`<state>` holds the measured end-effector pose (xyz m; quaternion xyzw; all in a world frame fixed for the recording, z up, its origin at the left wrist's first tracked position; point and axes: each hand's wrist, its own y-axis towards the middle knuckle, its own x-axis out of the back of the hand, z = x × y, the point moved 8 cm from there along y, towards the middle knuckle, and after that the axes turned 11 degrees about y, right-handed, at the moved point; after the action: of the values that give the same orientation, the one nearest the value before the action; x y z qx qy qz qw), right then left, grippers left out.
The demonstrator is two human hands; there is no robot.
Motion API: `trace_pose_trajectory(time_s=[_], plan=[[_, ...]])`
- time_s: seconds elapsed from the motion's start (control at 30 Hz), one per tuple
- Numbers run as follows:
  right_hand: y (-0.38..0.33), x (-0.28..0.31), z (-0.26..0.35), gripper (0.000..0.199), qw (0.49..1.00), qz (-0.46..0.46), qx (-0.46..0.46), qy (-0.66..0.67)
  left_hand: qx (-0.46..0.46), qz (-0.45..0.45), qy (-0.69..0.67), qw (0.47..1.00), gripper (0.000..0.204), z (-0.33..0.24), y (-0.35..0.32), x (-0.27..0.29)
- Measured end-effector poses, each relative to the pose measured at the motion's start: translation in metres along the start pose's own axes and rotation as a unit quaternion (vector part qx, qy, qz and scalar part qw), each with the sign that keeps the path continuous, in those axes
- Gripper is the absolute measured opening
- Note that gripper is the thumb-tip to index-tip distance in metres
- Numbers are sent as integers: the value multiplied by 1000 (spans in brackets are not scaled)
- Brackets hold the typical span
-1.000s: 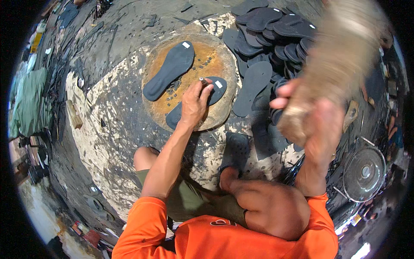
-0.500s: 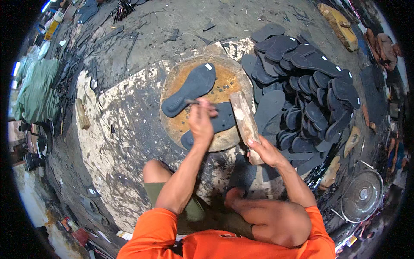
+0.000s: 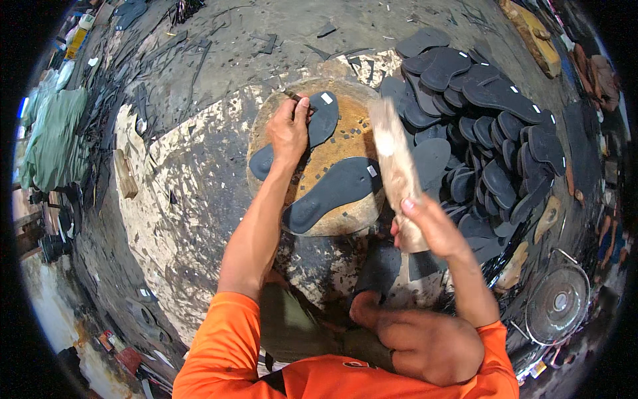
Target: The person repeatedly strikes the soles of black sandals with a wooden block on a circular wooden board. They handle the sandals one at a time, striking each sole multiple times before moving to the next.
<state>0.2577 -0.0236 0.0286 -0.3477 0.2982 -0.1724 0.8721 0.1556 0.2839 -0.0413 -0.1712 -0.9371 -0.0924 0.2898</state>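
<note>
Two black shoe soles lie on a round, worn wooden block (image 3: 345, 147). The far sole (image 3: 324, 123) is partly covered by my left hand (image 3: 288, 136). That hand is closed around a slim, dark metal punch (image 3: 292, 97), its tip out past my fingers near the far rim of the block. The near sole (image 3: 332, 193) lies slantwise, uncovered, with a small white label at its toe end. My right hand (image 3: 428, 226) grips the lower end of a rough wooden bat (image 3: 395, 153), held up beside the block's right edge and slightly blurred.
A big heap of black soles (image 3: 495, 136) spreads right of the block. Small dark cut bits dot the block's top. A wooden chunk (image 3: 124, 174) lies at the left, a round fan grille (image 3: 558, 302) at the lower right. Rubber scraps litter the floor behind.
My left hand has moved away from me with the punch, from the near sole to the far one. The near sole is now uncovered. My right hand and the bat have shifted slightly right.
</note>
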Motion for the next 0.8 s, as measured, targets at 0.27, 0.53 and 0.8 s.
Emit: trace_pose_trajectory(time_s=[0.27,0.53,0.8], plan=[[-33,-90,156,58,820,-16,547,-166,-147,-37,42,988,16,-20,-9,10],[113,-57,53,48,989,99,72,-89,-208,-75,91,971,17,-7,-21,7],[116,-32,23,48,999,-13,3,-33,111,-48,-90,989,34,70,-34,88]])
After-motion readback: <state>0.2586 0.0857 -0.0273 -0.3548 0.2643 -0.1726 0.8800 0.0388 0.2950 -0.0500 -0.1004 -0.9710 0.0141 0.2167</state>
